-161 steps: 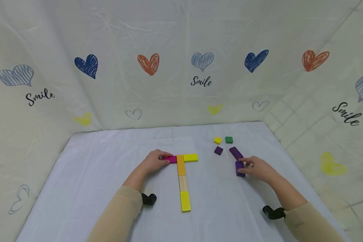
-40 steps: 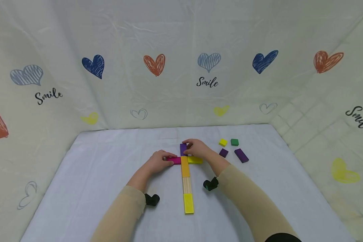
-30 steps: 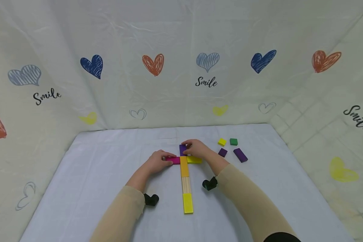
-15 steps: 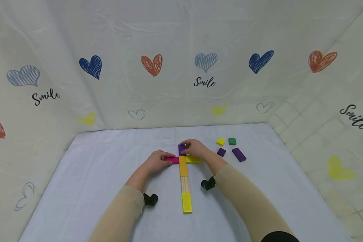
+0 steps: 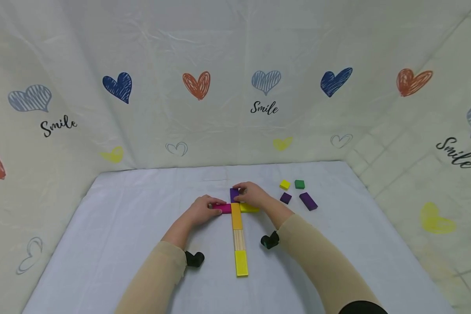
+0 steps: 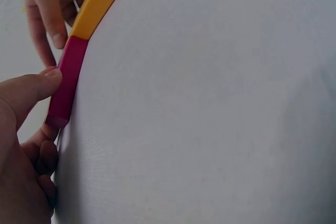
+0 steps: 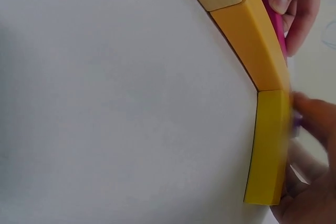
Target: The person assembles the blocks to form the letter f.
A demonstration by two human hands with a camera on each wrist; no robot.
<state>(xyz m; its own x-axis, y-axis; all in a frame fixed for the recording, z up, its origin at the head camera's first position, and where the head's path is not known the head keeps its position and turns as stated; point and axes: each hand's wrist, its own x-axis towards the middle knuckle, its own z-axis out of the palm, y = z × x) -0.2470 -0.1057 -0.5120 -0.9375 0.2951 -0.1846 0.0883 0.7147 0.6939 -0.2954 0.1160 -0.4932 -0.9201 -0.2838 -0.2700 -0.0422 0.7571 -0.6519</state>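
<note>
at far centre, the right hand [image 5: 253,194] pinched a purple block [image 5: 233,194], the left hand [image 5: 199,210] a magenta block [image 5: 226,209]. light, square nudges looked best.

The sleeved left forearm [image 5: 151,279] is stretched forward and angled inward, while the sleeved right forearm [image 5: 325,255] is slanted more steeply across toward the left. The left hand [image 5: 200,210] is held in a pinch, its lower fingers curled. The right hand [image 5: 255,195] is placed near it, slightly farther forward, and is likewise bent into a pinch, thumb and forefinger pointed leftward.
</note>
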